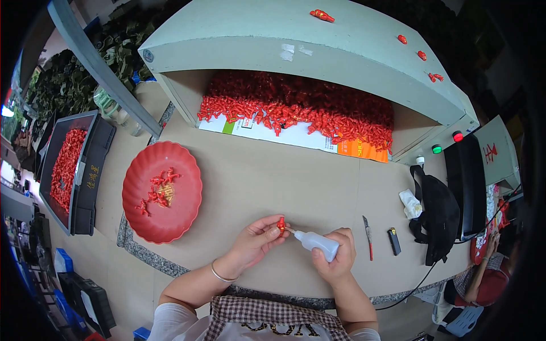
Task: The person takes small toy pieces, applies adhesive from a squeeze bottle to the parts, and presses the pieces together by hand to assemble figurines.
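Note:
Between the fingertips of my left hand (257, 238) is a small red figurine (281, 225), held upright near the middle of the table. My right hand (339, 254) grips a translucent white squeeze bottle (318, 244), tilted so its thin nozzle points left to the figurine. The nozzle tip is at or very near the figurine; whether it touches I cannot tell. Left of my hands lies a scalloped red plate (190, 213) with several red figurines (158, 195) on it.
A pale green cabinet (239, 54) at the back holds a heap of red pieces (307, 111). At right lie a craft knife (368, 238), a lighter (394, 241), crumpled tissue (410, 203) and a black bag (441, 216). A grey crate (85, 182) stands left. Another person (483, 278) sits at far right.

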Motion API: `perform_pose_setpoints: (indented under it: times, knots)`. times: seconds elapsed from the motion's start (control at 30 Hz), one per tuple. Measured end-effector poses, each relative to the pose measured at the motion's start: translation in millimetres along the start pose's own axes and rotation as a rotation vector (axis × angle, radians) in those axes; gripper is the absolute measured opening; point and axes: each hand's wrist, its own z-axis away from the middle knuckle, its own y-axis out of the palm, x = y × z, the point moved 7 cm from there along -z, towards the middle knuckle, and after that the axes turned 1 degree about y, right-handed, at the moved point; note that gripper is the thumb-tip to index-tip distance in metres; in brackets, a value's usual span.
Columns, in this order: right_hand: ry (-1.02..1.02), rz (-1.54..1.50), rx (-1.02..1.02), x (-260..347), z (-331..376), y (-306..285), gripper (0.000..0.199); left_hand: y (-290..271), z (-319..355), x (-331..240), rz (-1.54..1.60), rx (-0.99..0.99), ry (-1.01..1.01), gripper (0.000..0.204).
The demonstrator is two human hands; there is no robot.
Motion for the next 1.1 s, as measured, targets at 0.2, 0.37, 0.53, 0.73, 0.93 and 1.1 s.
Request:
perform_pose_setpoints:
  times: [0.2, 0.37, 0.53, 0.73, 0.93, 1.1]
  knots:
    - [0.227, -0.309, -0.054, -22.1, 9.1, -5.9, 0.032, 1.5, 0.2, -0.7, -0.040, 0.012, -0.001, 0.030]
    - [0.660, -0.746, -0.200, -46.3, -1.6, -20.2, 0.034, -2.9, 2.6, -1.5, -0.166, -0.003, 0.009, 0.030]
    - [0.660, -0.486, -0.299, -91.8, 2.7, -71.4, 0.040, 1.5, 2.4, -5.1, -0.320, -0.008, 0.083, 0.033]
    - [0.677, -0.101, -0.362, -165.5, 25.2, -122.6, 0.036, 11.5, 2.8, -8.2, -0.477, 0.004, 0.182, 0.039]
    - [0.592, 0.142, -0.405, -141.6, 21.7, -120.6, 0.042, 4.3, 3.9, -9.1, -0.541, -0.009, 0.190, 0.040]
    - [0.368, 0.335, -0.572, -77.0, 12.5, -134.0, 0.046, 3.6, 2.9, -8.2, -0.532, -0.023, 0.170, 0.037]
